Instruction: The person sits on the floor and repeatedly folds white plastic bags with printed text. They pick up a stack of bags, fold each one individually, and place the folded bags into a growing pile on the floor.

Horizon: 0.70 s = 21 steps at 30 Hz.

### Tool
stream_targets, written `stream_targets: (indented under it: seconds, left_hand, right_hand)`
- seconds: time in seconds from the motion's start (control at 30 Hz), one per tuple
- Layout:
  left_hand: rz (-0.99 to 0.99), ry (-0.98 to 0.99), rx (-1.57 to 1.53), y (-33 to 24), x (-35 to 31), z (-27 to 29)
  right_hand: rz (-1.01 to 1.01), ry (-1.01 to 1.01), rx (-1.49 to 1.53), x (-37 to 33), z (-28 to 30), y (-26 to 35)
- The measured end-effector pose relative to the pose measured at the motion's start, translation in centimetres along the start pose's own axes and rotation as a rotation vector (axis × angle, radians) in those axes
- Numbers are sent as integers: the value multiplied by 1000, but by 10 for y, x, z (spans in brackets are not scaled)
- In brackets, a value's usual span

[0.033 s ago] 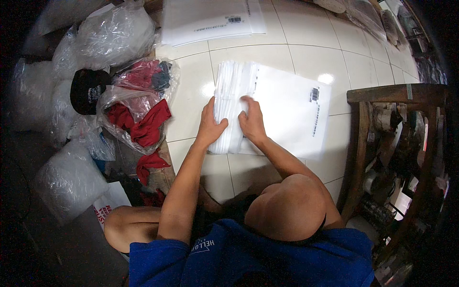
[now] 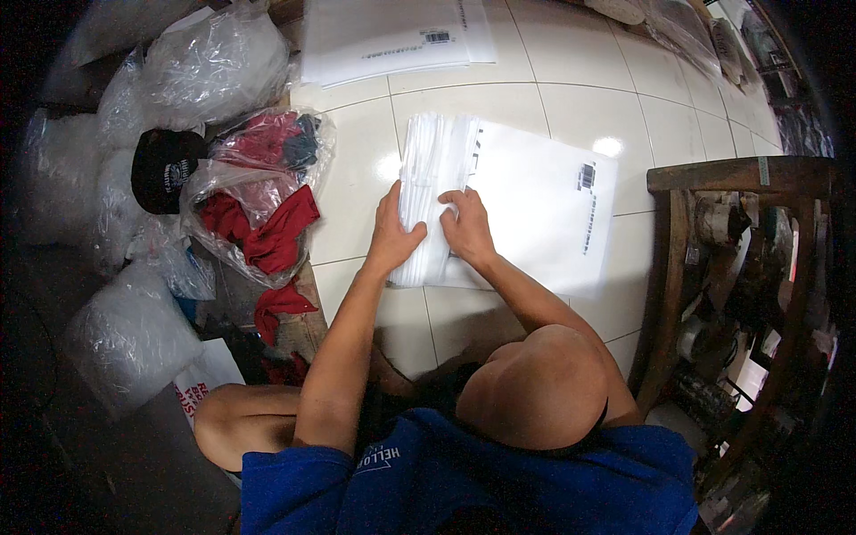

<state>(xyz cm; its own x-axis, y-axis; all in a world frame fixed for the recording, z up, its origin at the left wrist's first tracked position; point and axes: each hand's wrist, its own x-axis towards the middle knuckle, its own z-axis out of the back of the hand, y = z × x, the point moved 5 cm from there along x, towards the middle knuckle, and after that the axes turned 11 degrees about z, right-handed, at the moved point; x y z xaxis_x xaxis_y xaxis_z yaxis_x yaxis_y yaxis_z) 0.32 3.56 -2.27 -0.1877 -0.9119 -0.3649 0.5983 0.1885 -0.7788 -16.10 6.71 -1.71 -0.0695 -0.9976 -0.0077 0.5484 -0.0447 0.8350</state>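
A stack of white plastic bags or sheets [image 2: 548,214] lies on the floor in front of me, with dark printed marks and a barcode near its right edge. Along its left side the layers form a thick, folded bundle [image 2: 426,160]. My left hand [image 2: 392,236] grips the bundle's left edge, fingers along the outside and thumb across the top. On the bundle's right side, my right hand [image 2: 467,230] has its fingers bent and pressed at the edge of a layer. Its fingertips partly hide what it pinches.
Another white printed stack [image 2: 383,40] lies farther off on the tiled floor [image 2: 588,107]. To the left are clear plastic bags [image 2: 214,67], red cloth in plastic [image 2: 267,236] and a black cap [image 2: 165,169]. At right stands a wooden rack [image 2: 664,267] with objects inside.
My right hand has shifted slightly left and toward me, its fingers curling onto the layer's edge. More dark print shows beside the bundle's top. My left hand stays in place.
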Motion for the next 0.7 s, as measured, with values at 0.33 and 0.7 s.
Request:
stream_targets:
  seconds: [0.33, 0.7]
  left_hand:
    - [-25, -11, 55, -12, 3, -1]
    - [-4, -289, -61, -60, -11, 3]
  right_hand:
    - [0, -55, -27, 11, -2, -4]
    - [-41, -208, 28, -18, 44, -9]
